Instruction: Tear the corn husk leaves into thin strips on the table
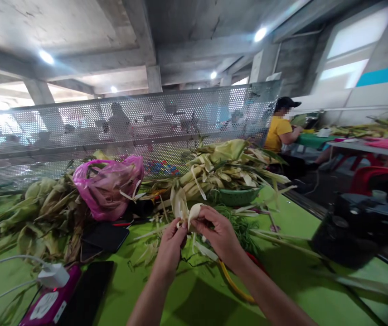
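Note:
Both hands meet above the green table, pinching pale corn husk between them. My left hand is closed on the lower end of the husk piece, which stands up from the fingers. A curled husk strip is gripped by my right hand, thumb and fingers pressed together. Whether the two pieces are joined is hidden by the fingers. Just beyond the hands, a large heap of corn husks rises out of a green basin. Thin green strands lie beside my right hand.
At left are a pink plastic bag, more husks, a dark phone and a purple power strip with a white charger. A perforated metal screen stands behind. A person in yellow sits at right, beyond a black container.

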A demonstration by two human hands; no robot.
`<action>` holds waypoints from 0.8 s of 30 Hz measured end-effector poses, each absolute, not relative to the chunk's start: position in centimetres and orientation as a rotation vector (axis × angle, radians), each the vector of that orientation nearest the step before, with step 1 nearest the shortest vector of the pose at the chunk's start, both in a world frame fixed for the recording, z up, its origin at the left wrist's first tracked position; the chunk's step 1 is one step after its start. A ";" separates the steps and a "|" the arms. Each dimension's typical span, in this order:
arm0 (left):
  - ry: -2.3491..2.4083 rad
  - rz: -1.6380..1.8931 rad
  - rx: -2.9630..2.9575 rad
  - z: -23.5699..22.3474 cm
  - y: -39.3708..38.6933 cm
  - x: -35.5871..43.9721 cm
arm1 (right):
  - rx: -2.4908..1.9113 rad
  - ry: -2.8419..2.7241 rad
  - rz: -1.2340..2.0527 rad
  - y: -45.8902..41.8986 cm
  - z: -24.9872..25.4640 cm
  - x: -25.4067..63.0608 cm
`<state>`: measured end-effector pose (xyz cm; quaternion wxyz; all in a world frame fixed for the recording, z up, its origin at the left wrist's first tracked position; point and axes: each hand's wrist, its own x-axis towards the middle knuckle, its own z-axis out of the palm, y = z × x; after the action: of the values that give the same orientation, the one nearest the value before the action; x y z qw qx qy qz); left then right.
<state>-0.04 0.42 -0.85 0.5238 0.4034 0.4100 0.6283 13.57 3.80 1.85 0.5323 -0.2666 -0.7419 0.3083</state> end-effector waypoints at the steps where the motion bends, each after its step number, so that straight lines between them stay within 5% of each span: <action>1: 0.980 1.492 0.989 -0.7 0.3 0.0 | -0.655 -1.749 0.769 3.8 1.7 13.5; 9: 0.980 1.465 1.081 -0.6 0.0 0.0 | -0.784 -1.626 0.971 3.9 1.8 13.3; 24: 0.821 1.613 0.745 0.3 0.1 0.0 | -0.644 -1.852 0.815 2.9 3.0 14.0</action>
<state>0.00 0.05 0.25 0.5583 0.3158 0.3481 0.6837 14.04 2.86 3.03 0.4876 -0.2648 -0.7615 0.3352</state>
